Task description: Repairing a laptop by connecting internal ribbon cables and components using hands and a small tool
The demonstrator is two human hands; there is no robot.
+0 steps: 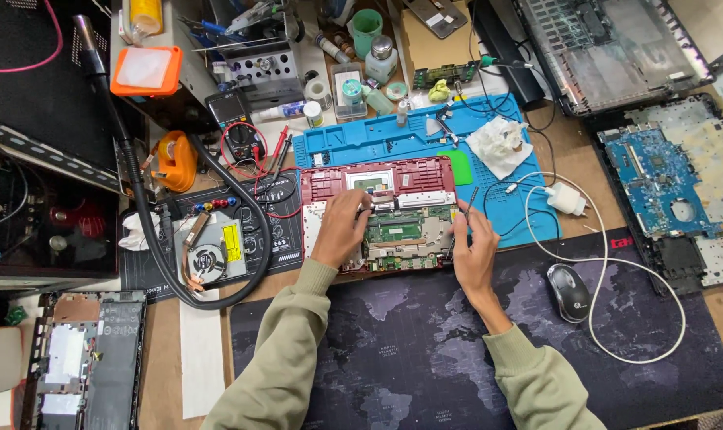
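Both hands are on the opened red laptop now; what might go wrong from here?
The left hand rests on the bare board of the laptop; pressing or static may harm it. The thin tool in the right hand might slip and scratch parts. The white cable beside the mouse may snag a sleeve.

Black mouse [569, 291] on dark map mat [425, 350]; white charger [567, 198], crumpled tissue [498, 145] on blue mat [529, 209].
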